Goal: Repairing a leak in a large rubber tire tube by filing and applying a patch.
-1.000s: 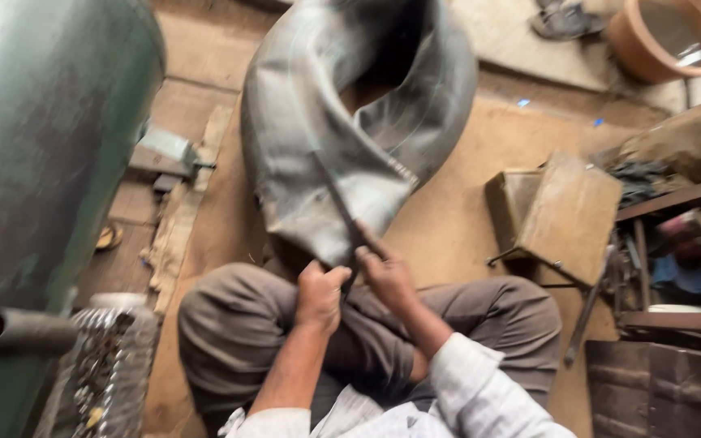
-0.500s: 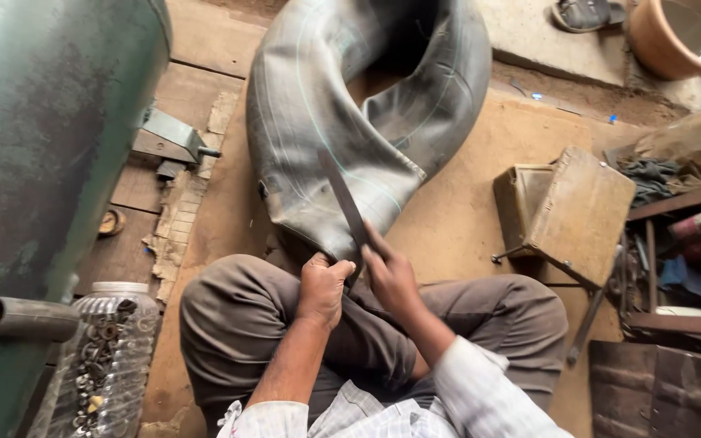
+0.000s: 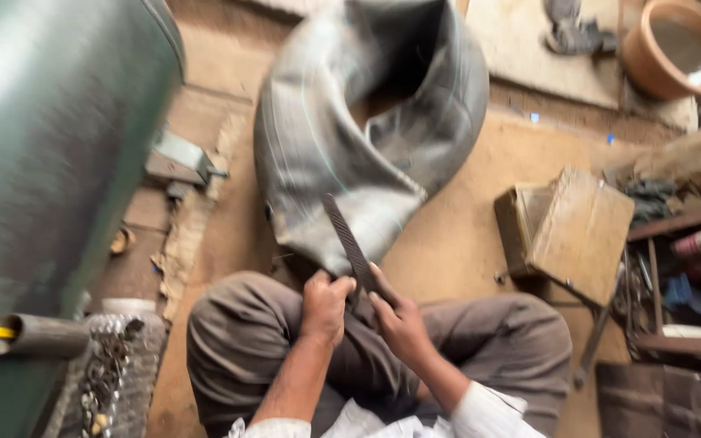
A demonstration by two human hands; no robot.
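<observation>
There were no labels, signs or screens. A brown box (image 3: 569, 231) with its lid open sat on the floor at the right.

I see dusty brown floor (image 3: 464, 186), daylight soft. Big green tank (image 3: 50, 154) fills left side. Wooden box (image 3: 578, 231) sits right of centre. Terracotta pot (image 3: 675, 45) at far right corner. Cluttered metal rack (image 3: 683, 284) along right edge. Jar of bolts (image 3: 115, 365) near left.

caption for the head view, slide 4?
Seated person's left hand and right hand grip a flat metal file against a large grey inner tube on the workshop floor.
</observation>
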